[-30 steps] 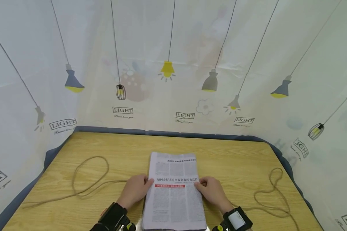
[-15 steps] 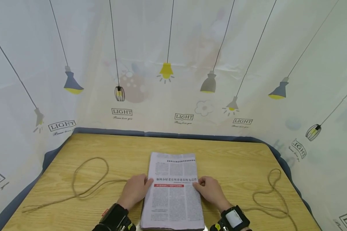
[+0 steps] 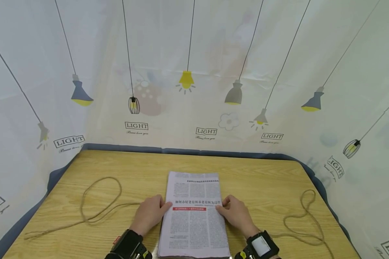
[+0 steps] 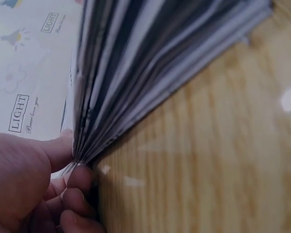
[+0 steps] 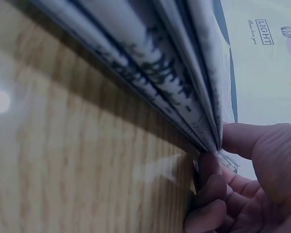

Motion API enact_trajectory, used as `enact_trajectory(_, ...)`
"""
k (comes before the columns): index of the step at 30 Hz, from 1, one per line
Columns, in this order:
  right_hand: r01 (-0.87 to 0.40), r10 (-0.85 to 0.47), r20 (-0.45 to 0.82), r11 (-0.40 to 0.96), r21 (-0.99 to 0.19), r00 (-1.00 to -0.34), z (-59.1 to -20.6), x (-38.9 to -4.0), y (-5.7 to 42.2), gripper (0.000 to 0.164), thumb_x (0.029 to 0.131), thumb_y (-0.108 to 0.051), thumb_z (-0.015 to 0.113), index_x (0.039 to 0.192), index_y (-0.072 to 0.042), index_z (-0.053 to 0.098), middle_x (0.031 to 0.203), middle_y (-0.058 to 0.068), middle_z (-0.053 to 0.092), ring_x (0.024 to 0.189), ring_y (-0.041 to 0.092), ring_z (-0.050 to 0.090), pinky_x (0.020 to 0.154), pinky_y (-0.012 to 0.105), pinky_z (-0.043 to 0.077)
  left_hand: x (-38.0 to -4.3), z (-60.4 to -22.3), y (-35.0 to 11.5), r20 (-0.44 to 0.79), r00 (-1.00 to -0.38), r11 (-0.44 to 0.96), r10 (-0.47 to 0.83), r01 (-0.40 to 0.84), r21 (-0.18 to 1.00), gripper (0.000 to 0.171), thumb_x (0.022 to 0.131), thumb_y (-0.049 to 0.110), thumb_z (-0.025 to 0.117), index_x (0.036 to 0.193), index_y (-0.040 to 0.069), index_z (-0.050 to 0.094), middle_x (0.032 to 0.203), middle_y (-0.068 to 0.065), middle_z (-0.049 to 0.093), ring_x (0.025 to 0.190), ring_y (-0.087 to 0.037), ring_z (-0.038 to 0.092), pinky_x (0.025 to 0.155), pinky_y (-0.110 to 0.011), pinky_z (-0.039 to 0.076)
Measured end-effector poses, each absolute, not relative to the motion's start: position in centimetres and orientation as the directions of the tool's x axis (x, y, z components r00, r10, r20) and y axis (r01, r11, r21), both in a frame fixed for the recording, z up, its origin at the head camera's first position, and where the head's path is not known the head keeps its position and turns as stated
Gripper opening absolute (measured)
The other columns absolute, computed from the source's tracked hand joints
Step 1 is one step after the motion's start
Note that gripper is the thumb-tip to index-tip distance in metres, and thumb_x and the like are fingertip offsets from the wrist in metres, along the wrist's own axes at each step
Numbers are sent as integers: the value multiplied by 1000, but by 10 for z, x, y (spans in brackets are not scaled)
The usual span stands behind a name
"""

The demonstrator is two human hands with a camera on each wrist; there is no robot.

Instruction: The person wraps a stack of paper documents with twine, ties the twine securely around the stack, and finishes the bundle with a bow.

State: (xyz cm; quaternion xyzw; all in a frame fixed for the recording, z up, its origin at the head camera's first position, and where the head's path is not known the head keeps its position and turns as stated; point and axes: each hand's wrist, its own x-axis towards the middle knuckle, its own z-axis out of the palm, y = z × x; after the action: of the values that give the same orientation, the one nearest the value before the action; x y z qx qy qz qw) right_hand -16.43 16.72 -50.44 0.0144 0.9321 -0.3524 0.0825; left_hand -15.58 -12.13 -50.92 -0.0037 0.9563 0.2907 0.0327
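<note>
A folded stack of newspapers (image 3: 194,223) lies lengthwise at the front middle of the table, printed side up with a red headline bar. My left hand (image 3: 150,213) pinches its left edge, thumb on top and fingers beneath. On the opposite edge my right hand (image 3: 237,213) pinches the stack the same way. In the left wrist view the layered sheets (image 4: 131,63) fan out from the point where thumb and fingers squeeze them. The right wrist view shows the folded layers (image 5: 150,63) pressed together between thumb and curled fingers.
A twine rope (image 3: 84,207) lies in a loop on the left of the wooden table (image 3: 259,176). More of the twine (image 3: 306,216) lies coiled on the right. A lamp-printed curtain (image 3: 168,46) surrounds the table's back and sides.
The head view has shifted slightly. Both hands keep their grip on the newspaper stack, which stays in about the same place.
</note>
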Motion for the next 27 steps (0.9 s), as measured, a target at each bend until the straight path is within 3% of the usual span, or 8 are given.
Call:
enact_trajectory(20, 83, -42, -170, 743, -664, -985, -502, -164, 167, 26, 89, -29, 70, 94, -6, 59, 82, 3, 67, 67, 12, 55, 58, 26, 40, -152, -516, -123, 17, -1000, 833, -6, 4, 554, 32, 92, 36, 66, 73, 15, 51, 59, 3, 46, 51, -10, 41, 49, -24, 28)
enact_trajectory(27, 97, -41, -184, 727, -679, -982, -500, -166, 172, 31, 89, -29, 70, 101, -3, 57, 83, 5, 66, 67, 14, 55, 58, 27, 40, -158, -502, -158, 97, -994, 860, -56, 2, 511, 30, 94, 38, 63, 77, 15, 54, 54, 3, 46, 46, -11, 40, 45, -26, 27)
